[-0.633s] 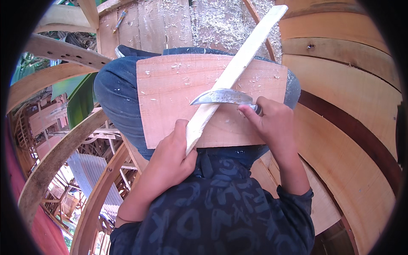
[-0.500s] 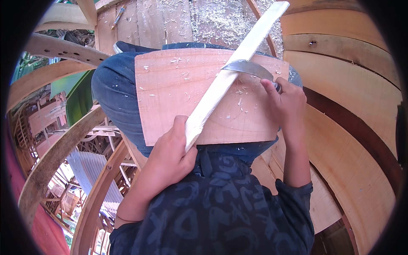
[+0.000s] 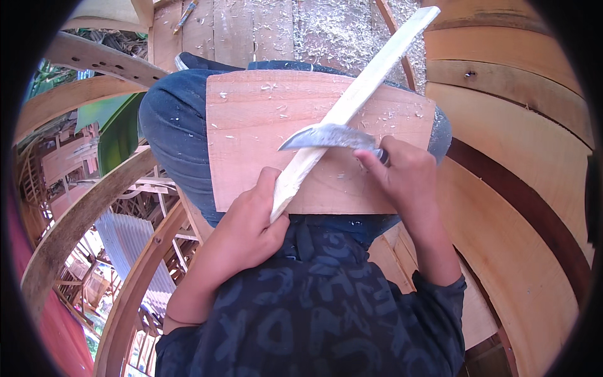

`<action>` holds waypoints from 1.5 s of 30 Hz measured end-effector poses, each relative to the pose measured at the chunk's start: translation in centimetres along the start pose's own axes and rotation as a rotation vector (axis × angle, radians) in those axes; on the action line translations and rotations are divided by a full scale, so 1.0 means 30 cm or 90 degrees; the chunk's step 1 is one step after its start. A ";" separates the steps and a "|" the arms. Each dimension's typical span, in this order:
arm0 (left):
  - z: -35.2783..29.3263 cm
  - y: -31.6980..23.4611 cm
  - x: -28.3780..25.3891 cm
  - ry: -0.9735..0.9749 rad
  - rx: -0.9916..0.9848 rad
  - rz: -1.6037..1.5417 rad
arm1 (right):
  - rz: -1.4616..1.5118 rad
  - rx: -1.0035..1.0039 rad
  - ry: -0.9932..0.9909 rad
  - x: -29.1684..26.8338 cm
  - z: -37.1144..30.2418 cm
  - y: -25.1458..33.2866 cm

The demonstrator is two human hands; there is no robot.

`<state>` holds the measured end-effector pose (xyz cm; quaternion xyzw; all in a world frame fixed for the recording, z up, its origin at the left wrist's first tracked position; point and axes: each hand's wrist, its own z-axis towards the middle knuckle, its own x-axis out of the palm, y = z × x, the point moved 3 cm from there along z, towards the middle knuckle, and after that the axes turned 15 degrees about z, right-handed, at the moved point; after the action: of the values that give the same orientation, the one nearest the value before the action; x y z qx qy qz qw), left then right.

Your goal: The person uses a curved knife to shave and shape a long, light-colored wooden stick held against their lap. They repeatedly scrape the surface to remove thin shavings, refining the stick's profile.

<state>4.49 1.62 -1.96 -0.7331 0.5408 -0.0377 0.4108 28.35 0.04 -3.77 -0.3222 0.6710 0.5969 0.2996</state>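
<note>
A long pale strip of wood (image 3: 359, 88) lies slanted over a flat wooden board (image 3: 251, 132) on my lap, its far end reaching past the board's far edge. My left hand (image 3: 254, 217) is closed round the strip's near end. In my right hand (image 3: 405, 173) is a knife (image 3: 330, 136) with a broad curved metal blade; my fingers wrap its handle and mostly hide it. The blade crosses over the strip, a little beyond my left hand, its tip pointing left. Whether the edge bites into the wood I cannot tell. Small shavings are scattered on the board.
Planks (image 3: 232, 31) beyond my knees carry a thick spread of wood shavings (image 3: 342, 38). A pencil-like stick (image 3: 185, 17) lies at the far left. Curved wooden planks (image 3: 502, 125) rise on my right, and wooden beams (image 3: 88, 195) run along my left.
My right hand has drawn the knife along the strip toward me, and the blade has turned to show its broad side. My left hand keeps its hold on the near end.
</note>
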 end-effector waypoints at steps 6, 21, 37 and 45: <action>-0.003 0.003 -0.005 -0.001 -0.002 0.000 | 0.005 0.276 -0.089 -0.095 0.092 -0.153; -0.008 0.021 -0.010 0.044 -0.001 -0.049 | -0.083 0.262 -0.151 -0.090 0.084 -0.222; -0.044 0.009 0.006 0.053 -0.055 -0.039 | -0.074 0.232 -0.174 -0.085 0.089 -0.183; -0.067 0.014 -0.003 0.068 -0.055 0.030 | 0.077 0.245 -0.124 -0.129 -0.038 -0.160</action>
<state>3.12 0.54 -0.87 -0.7341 0.5799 -0.0437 0.3505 34.51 -1.18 -3.52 -0.1591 0.7584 0.5030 0.3827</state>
